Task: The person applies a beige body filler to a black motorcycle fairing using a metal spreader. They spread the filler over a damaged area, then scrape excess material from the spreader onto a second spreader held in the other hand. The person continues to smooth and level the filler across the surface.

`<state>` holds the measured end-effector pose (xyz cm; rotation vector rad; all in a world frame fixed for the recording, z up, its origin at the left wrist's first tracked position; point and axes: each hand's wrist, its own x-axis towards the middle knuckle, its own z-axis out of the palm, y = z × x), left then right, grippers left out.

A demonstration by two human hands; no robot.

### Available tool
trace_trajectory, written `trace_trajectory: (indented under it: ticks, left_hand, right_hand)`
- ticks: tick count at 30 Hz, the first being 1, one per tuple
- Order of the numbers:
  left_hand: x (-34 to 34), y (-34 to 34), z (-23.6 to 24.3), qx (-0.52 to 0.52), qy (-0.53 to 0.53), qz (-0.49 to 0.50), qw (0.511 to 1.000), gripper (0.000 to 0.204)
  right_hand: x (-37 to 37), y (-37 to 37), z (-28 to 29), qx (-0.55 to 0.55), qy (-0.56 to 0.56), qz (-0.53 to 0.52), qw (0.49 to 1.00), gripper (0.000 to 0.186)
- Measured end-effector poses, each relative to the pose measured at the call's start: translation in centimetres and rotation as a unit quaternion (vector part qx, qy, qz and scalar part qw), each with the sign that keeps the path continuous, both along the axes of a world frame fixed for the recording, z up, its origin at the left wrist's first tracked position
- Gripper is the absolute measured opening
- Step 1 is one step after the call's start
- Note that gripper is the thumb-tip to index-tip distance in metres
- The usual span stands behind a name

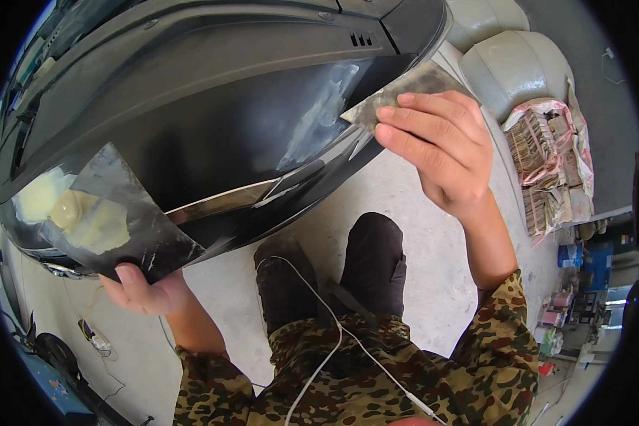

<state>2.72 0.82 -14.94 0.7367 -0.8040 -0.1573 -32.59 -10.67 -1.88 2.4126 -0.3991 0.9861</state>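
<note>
Toward eight o'clock, the left hand (145,292) grips the lower edge of a dark, flat plate (160,227), its thumb lying on the upper face; a thick lump of pale yellow paste (65,211) sits on that plate with a thinner spread of it beside. Toward two o'clock, the right hand (444,142) grips a thin grey spreader (397,92), the fingers laid across its face and the thumb hidden. The spreader's pointed corner aims to nine o'clock, close by a whitish streaked smear (323,117) on the dark car panel (216,135), which spans from nine to one o'clock; whether the corner touches the panel I cannot tell. At six o'clock, a white cable (339,328) hangs over the wearer's camouflage clothing (397,362). Near three o'clock, tied bundles (547,145) stand on the floor (437,284), with pale bulky bags (515,71) just to their twelve o'clock side.
</note>
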Motion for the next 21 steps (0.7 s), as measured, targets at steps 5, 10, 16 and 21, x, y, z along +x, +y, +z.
trace_trajectory:
  ticks: [5, 10, 16, 21]
  left_hand:
    - [0.2, 0.6, -0.7, -0.022, -0.028, -0.088, 0.995, 0.062]
    - [1.1, 0.9, -1.0, -0.016, -0.055, -0.123, 0.991, 0.061]
    - [1.0, 0.9, -1.2, 0.017, -0.094, -0.051, 0.994, 0.059]
    - [1.0, 0.9, -1.0, 0.022, -0.105, -0.029, 0.994, 0.057]
  right_hand:
    - [0.5, -0.5, 0.5, 0.003, 0.038, 0.007, 0.999, 0.021]
    - [1.9, 0.4, 0.5, 0.016, 0.067, 0.029, 0.997, 0.020]
    - [3.5, 0.2, -0.2, -0.008, 0.092, 0.065, 0.994, 0.022]
    - [3.5, 0.3, -1.0, -0.004, 0.099, 0.069, 0.993, 0.021]
